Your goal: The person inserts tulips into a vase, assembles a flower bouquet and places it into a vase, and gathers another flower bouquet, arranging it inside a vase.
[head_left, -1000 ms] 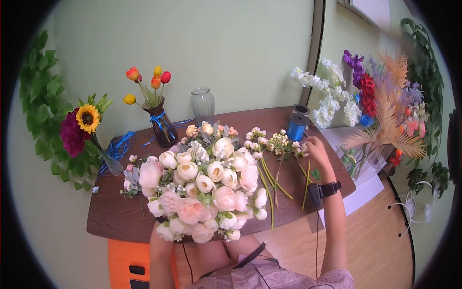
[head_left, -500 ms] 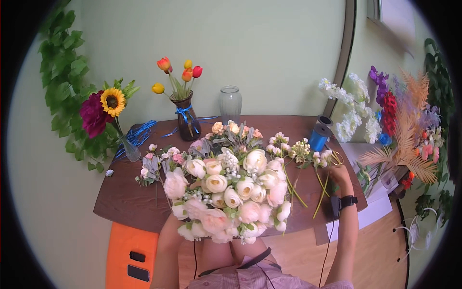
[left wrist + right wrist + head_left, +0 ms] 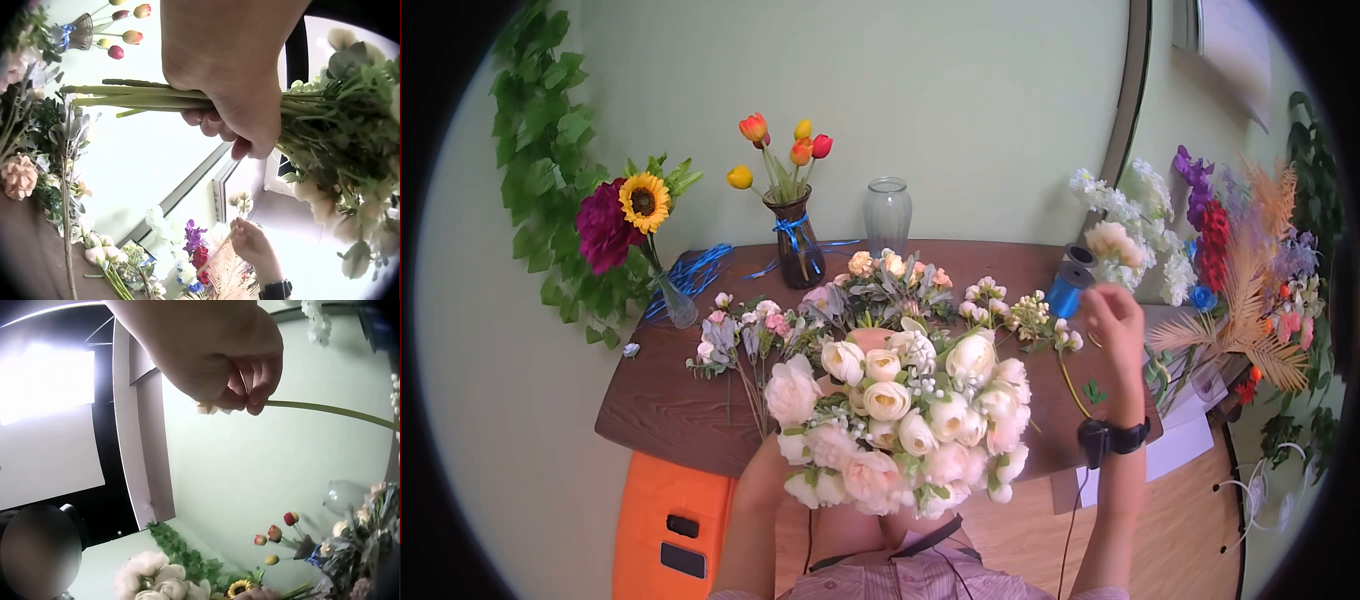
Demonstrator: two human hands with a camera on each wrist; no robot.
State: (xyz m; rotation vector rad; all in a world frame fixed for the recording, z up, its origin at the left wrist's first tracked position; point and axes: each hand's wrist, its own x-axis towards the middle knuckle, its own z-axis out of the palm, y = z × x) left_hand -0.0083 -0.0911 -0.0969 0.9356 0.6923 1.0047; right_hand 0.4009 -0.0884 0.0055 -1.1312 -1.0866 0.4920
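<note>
The bouquet of cream and pale pink roses and peonies (image 3: 910,430) is what I see closest, held over the near edge of the table in front of the person's lap, blooms facing up at the head camera. The left hand (image 3: 240,94) is wrapped firmly round its gathered green stems (image 3: 147,100), whose cut ends jut out past the fist; from the head view I find most of that hand hidden by the blooms.

The right hand (image 3: 1117,335) is raised to the right of the bouquet, well apart from it. On the right wrist feed I make out its thumb and fingertips pinching a slim green stem (image 3: 331,411), and in the head view a pale peach flower head (image 3: 1115,243) shows just above that hand, slightly blurred.

Near the right hand I have a spool of blue ribbon (image 3: 1068,292) standing on the brown wooden table (image 3: 660,420), with a pinkish-white bud sprig (image 3: 985,300) and a creamy berry sprig (image 3: 1030,318) lying left of it. Behind the bouquet stands a clear glass vase (image 3: 887,215); left of that, a dark vase (image 3: 800,262) tied with blue ribbon holds tulips (image 3: 752,128). Farther left I see a sunflower (image 3: 644,202) beside a magenta bloom (image 3: 607,225), both in a slender glass vase (image 3: 675,302).
</note>
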